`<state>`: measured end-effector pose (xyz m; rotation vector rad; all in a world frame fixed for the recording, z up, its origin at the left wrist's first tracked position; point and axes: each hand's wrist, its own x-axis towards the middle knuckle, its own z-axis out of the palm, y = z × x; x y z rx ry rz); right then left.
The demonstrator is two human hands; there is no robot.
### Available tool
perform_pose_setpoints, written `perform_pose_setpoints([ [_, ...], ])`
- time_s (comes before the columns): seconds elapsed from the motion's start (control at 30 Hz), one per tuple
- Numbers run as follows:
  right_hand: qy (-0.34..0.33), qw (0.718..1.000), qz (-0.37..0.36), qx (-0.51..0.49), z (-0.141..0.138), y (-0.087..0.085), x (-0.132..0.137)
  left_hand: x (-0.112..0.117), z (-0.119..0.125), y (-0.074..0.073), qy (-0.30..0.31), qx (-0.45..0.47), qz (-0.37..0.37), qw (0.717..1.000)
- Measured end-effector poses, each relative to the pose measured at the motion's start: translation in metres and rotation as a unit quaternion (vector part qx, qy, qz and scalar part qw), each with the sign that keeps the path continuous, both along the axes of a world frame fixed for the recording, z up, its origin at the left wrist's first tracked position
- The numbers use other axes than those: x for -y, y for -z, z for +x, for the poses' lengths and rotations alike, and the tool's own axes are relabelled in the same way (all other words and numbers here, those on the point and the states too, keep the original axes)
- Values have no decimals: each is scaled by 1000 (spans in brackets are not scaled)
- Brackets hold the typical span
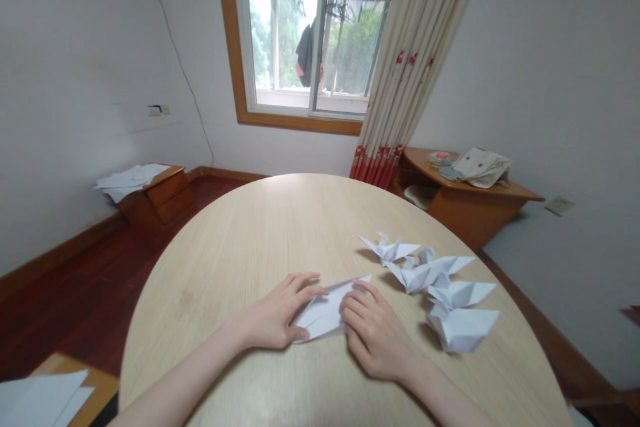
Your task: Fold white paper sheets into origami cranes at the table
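Observation:
A partly folded white paper [325, 310] lies flat on the round wooden table [260, 240], near its front edge. My left hand [280, 313] rests on the paper's left side, fingers stretched along the top fold and thumb at the lower corner. My right hand [373, 333] presses on the paper's right side with its fingers curled down onto the fold. Neither hand lifts the paper. To the right of my right hand lie several finished white paper cranes [430, 273], apart from both hands.
White sheets [37, 397] lie on a wooden surface at the bottom left. A low cabinet [155, 193] with papers stands by the left wall. Behind the table on the right, a corner shelf [465, 197] holds a bag and small items, next to a curtain [410, 80] and window.

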<state>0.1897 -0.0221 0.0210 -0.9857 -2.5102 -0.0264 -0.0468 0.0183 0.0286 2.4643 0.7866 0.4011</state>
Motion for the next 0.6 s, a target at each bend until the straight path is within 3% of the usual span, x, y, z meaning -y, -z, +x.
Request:
perform_pose_setpoints([
  [0.6, 11, 999, 35, -6, -3, 4, -2, -5, -12, -7, 38, -9, -123, 992],
])
